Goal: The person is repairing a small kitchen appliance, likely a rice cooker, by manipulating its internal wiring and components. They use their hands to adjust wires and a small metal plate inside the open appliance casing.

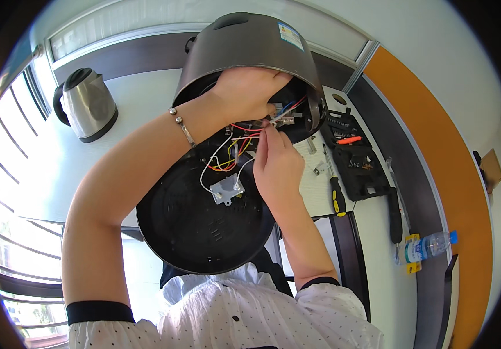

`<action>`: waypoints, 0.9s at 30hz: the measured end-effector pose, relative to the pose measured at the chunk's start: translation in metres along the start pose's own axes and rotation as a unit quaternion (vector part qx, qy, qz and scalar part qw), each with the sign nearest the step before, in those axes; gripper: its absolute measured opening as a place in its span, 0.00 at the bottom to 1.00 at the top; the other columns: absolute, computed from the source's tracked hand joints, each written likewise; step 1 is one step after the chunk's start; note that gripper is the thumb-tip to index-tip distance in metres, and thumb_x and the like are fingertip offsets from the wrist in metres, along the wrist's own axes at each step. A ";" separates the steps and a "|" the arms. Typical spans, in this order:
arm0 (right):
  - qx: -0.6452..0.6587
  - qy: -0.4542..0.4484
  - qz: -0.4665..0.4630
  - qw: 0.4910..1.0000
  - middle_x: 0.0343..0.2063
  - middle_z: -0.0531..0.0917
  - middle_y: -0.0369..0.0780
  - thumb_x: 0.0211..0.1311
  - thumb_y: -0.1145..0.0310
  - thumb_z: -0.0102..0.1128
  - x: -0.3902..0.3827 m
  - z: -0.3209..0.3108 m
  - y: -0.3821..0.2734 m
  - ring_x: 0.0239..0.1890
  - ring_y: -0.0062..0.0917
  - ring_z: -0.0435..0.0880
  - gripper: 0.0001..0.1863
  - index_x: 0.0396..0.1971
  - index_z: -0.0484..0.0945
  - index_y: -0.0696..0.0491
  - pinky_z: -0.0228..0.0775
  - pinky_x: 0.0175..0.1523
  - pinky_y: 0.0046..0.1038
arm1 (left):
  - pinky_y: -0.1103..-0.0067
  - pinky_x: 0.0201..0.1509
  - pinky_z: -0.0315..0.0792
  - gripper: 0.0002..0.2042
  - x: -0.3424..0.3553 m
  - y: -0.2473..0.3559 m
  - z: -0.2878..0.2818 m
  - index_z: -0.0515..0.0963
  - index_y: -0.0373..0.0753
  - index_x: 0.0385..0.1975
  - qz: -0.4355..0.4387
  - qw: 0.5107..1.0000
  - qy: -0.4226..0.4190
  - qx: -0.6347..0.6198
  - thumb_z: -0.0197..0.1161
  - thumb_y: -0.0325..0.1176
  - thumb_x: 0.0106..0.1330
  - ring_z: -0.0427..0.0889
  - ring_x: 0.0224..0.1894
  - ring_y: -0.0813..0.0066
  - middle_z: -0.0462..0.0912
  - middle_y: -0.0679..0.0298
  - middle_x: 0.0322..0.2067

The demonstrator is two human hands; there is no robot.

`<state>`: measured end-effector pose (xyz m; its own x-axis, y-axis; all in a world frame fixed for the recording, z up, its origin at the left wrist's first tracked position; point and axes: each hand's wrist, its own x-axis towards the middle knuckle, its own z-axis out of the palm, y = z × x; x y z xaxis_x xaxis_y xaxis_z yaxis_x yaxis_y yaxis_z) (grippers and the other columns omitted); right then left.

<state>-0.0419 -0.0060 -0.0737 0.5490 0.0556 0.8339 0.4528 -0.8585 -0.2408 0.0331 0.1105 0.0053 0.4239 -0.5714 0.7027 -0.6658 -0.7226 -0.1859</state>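
A dark grey-brown cooker body (244,46) lies tipped, its open underside facing me. My left hand (249,93) reaches into that opening; its fingers curl down beside metal terminals (285,120), and what they grip is partly hidden. Just below, my right hand (279,166) pinches a wire by the fingertips at the opening. Red, yellow and white wires (222,163) run from the body to the black round base (204,232), which rests against my lap. A small translucent box (227,190) with white leads lies on the base.
A steel kettle (89,104) stands at the left on the white table (41,168). To the right are a black tool case (355,163) with an orange-handled tool (349,140), a yellow-black screwdriver (337,195), small metal parts (320,168) and a plastic water bottle (428,247).
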 end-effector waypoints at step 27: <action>0.146 0.226 0.083 0.960 0.52 0.68 0.49 0.35 0.72 0.73 0.012 -0.003 0.067 0.55 0.45 0.66 0.39 0.52 0.64 0.60 0.58 0.59 0.39 | 0.65 0.50 0.71 0.35 0.005 0.000 0.005 0.75 0.36 0.48 0.063 0.992 0.084 0.063 0.75 0.42 0.35 0.78 0.44 0.53 0.78 0.52 0.43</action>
<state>-0.0073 -0.0640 -0.0787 0.2993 -0.3525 0.8867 0.5994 -0.6536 -0.4621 0.0387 0.1058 0.0051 0.2268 -0.5942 0.7717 -0.6199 -0.6992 -0.3562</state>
